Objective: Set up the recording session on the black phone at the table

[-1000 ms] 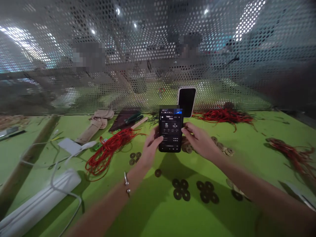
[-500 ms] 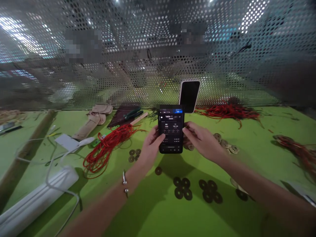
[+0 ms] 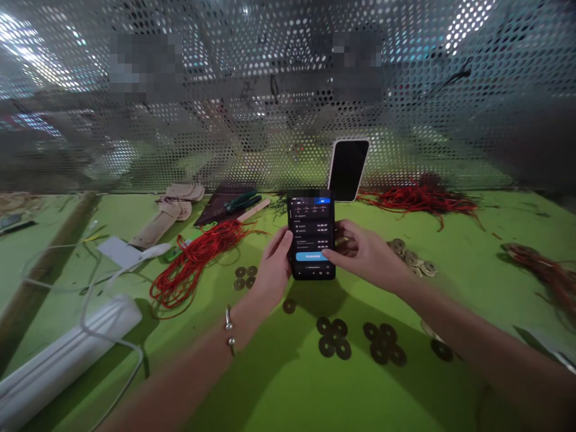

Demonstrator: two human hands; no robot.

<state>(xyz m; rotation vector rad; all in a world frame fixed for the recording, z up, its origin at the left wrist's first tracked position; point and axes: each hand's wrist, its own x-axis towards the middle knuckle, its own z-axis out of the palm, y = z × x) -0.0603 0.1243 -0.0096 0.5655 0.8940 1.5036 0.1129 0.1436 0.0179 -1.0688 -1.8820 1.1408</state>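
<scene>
Holding phone (image 3: 310, 237), both hands (image 3: 273, 259), discs (image 3: 333, 337) nearby

The only view looks from the person's head, forward and down over the green table (image 3: 288, 390) towards the mesh screen (image 3: 252, 141), close enough that I see the phone (image 3: 312, 237) mid-view and both forearms entering low.

We count two hands, a left hand (image 3: 275, 261) and a right hand (image 3: 364, 255); two phones, a dark phone (image 3: 312, 240) and a white-edged phone (image 3: 348, 171); three bundles of red cord (image 3: 195, 261); one bracelet (image 3: 229, 329); one wooden stick (image 3: 253, 211). Of the round holed coins, we see one lone coin (image 3: 288, 306), a left group of four (image 3: 240, 272) and two front clusters (image 3: 325, 326), seemingly four each; the right-hand pile (image 3: 411, 258) we cannot count.
</scene>
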